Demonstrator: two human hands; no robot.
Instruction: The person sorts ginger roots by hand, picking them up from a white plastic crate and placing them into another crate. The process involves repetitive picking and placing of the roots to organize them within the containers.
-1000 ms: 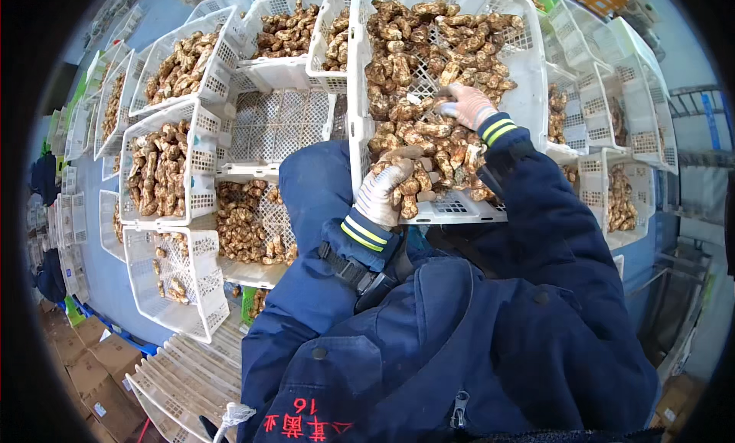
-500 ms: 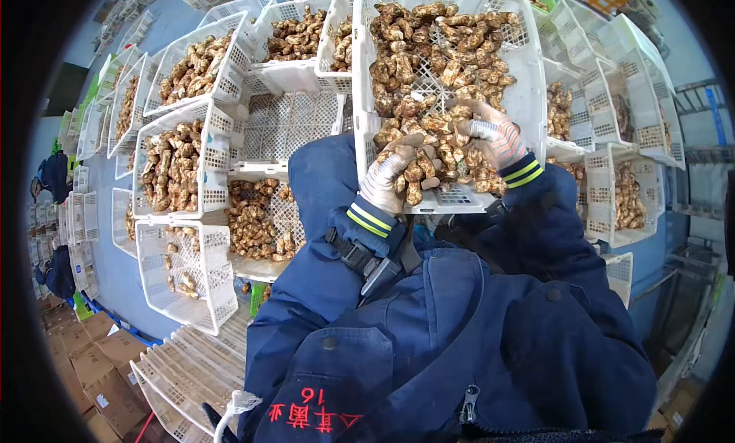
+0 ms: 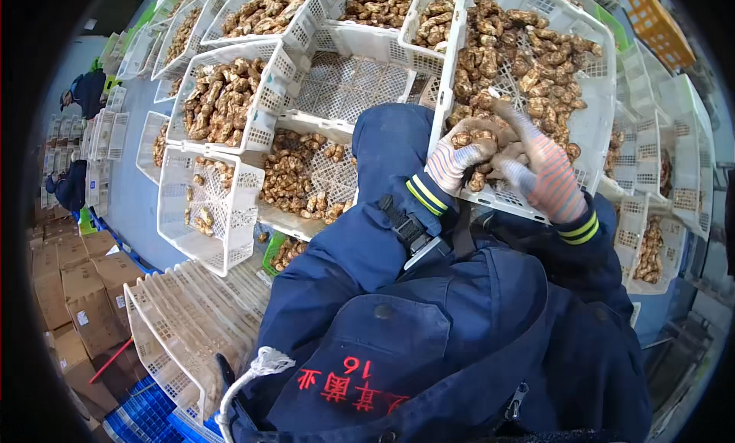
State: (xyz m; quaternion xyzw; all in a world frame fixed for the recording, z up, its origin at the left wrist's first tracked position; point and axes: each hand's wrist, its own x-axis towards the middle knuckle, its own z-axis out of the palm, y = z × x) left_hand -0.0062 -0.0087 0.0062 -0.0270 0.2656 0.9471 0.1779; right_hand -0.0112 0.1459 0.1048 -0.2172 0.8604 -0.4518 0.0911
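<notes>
A white slatted crate full of brown-and-cream mushrooms stands in front of me, tipped toward my lap. Both my hands wear striped knit gloves and meet above its near edge. My left hand is closed around a few mushrooms, one showing at its fingers and another just below. My right hand is right beside it, its fingers bent in toward the left hand over the mushrooms. What the right fingers grip is hidden between the hands.
To the left, several white crates of mushrooms surround a bare-bottomed crate; a sparsely filled crate stands nearer. Stacked empty crates lie at lower left, beside cardboard boxes. More crates line the right, with an orange crate at far right.
My view has swung left, so the crates sit further right in it. My hands, apart before, have come together; the right has moved off the heap to the left hand's mushrooms.
</notes>
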